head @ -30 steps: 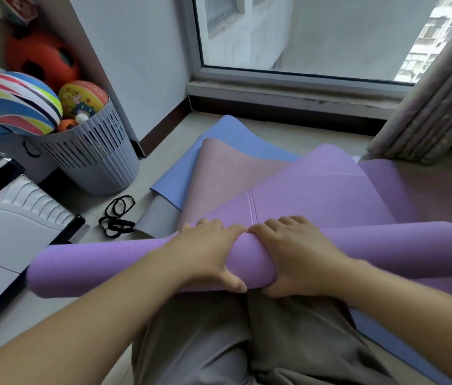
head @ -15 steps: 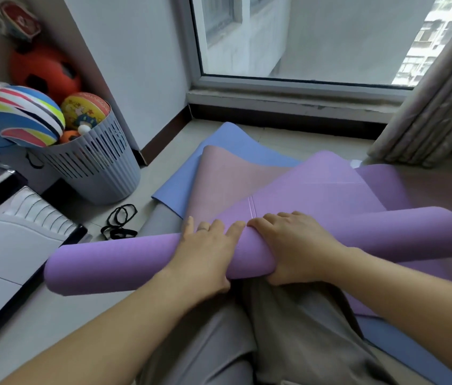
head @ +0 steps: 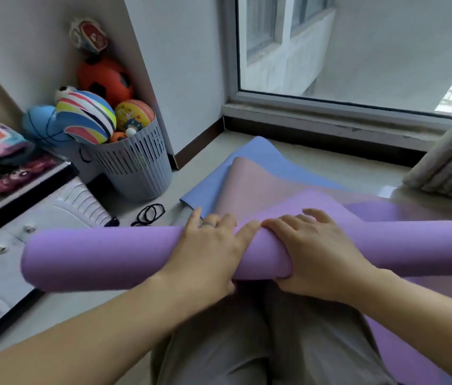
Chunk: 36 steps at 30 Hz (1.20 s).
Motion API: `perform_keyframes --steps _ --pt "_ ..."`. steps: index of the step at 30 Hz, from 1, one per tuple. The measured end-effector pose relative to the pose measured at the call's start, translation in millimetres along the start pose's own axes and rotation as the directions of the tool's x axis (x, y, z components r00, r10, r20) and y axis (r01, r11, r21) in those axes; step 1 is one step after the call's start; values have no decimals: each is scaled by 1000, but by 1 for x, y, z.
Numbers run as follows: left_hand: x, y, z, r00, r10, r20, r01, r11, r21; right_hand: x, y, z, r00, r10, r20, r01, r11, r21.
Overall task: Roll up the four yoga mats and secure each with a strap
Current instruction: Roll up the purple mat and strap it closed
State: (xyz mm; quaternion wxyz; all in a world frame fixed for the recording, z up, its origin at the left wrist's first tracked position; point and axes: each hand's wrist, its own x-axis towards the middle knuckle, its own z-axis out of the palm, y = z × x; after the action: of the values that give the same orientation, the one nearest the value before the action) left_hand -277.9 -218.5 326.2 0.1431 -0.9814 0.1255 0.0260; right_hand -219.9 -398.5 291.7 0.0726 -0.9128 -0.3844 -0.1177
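Mat roll [head: 102,259] farther forward, flat part [head: 299,205] shorter

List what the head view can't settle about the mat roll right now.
All in the head view:
- purple roll: right end cut off by the frame edge.
- pink mat, blue mat: near parts hidden behind the purple roll.
- black straps: too small to count.
- left hand: thumb blurred at the roll's near side.
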Motion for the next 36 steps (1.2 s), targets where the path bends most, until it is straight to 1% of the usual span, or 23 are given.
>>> perform_keyframes --steps 2,4,5,6,9,12,14,16,17,19,20,21,22,23,24,25,27,29,30,31,33,36 --pt "-17 10 18 998 4 70 1 998 -66 -10 -9 6 985 -42 167 46 999 -24" --pt "-24 14 30 996 14 91 -4 994 -105 -12 -17 10 936 -50 350 58 998 -12" --pt "-24 13 34 995 17 100 -4 991 -130 -10 -19 10 911 -52 409 58 998 -2" --pt "-23 9 37 993 21 118 -1 986 -167 -7 -20 10 899 -60 434 64 998 6" --pt "-16 -6 43 978 53 200 10 953 -304 -3 -21 9 893 -87 441 95 995 4" --pt "-5 -14 41 955 114 274 -4 928 -372 -12 -22 12 914 -103 393 154 983 -100" --pt "3 -19 38 935 151 320 -14 920 -391 -16 -21 18 916 -81 392 151 977 -152" --pt "7 -19 37 934 140 330 -9 929 -369 -11 -16 20 919 -49 391 106 987 -123" --pt "6 -16 37 944 106 311 -3 949 -314 -3 -14 16 898 -32 438 74 994 -80" --pt "2 -4 39 973 17 230 14 991 -132 19 -7 10 832 -28 553 2 999 48" --pt "0 2 41 980 -19 197 33 997 -66 31 -5 5 787 -25 617 -51 993 105" --pt "-1 6 42 983 -47 179 55 998 -40 40 -2 3 735 -22 678 -92 987 131" --pt "0 7 44 983 -64 172 72 997 -42 47 0 3 704 -23 710 -100 986 132" --pt "1 5 45 984 -68 166 79 995 -57 48 0 4 703 -19 711 -87 990 112" --pt "4 1 46 985 -65 157 78 994 -76 44 -1 4 731 -5 682 -56 996 67" --pt "6 -3 46 987 -62 149 77 992 -95 37 -2 7 783 2 622 -11 1000 10" --pt "7 -7 46 988 -65 138 81 990 -115 15 -3 18 898 -27 439 69 994 -80" --pt "4 -4 45 992 -53 117 62 995 -75 -1 -4 26 962 -51 268 61 998 -28" --pt "1 -1 43 993 -48 112 54 997 -51 -3 -3 26 978 -43 206 41 999 13" --pt "-1 0 40 993 -51 105 55 998 -33 -3 -3 24 981 -31 190 25 999 30" --pt "-3 -2 30 995 -63 79 64 998 -6 4 -4 8 978 -36 206 34 999 12" --pt "-8 -10 9 997 -56 50 56 998 -6 13 -5 -31 962 -57 266 84 992 -92"
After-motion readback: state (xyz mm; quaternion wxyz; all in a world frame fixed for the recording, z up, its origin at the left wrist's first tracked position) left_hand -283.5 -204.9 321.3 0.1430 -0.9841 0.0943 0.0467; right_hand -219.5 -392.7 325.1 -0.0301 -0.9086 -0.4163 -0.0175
